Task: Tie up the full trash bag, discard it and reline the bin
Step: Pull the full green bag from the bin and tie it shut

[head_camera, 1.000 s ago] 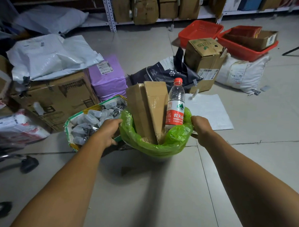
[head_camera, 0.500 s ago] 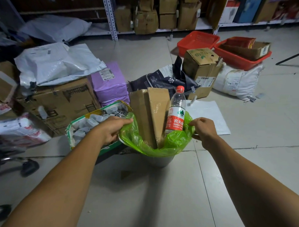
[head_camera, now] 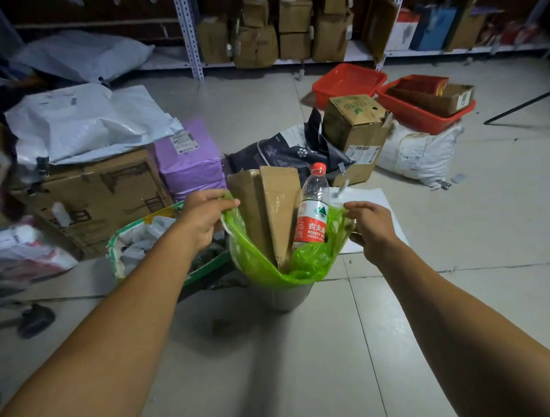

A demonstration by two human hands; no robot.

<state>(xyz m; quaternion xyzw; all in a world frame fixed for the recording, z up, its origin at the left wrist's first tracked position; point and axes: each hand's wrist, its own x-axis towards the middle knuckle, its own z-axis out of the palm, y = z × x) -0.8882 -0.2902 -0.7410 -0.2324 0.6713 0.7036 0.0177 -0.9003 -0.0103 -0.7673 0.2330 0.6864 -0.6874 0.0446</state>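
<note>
A green trash bag (head_camera: 258, 264) sits in a small grey bin (head_camera: 290, 299) on the floor in the middle of the view. Folded brown cardboard (head_camera: 269, 208) and a clear water bottle with a red label and cap (head_camera: 313, 207) stick up out of it. My left hand (head_camera: 201, 214) pinches the bag's left edge and holds it raised above the bin's rim. My right hand (head_camera: 369, 226) grips the bag's right edge, also lifted. The bag's front lip still hangs over the bin's rim.
A green-rimmed basket of wrapped items (head_camera: 146, 243) touches the bin's left side. Behind it stand a purple parcel (head_camera: 187, 160), a large carton (head_camera: 91, 197), a dark pet-food bag (head_camera: 288, 152), a brown box (head_camera: 355, 133) and red crates (head_camera: 423, 107). White paper (head_camera: 372, 196) lies on the floor.
Both hands have closed on the bag's side edges and pulled them up off the bin's rim. The camera view has also tilted downward a little.
</note>
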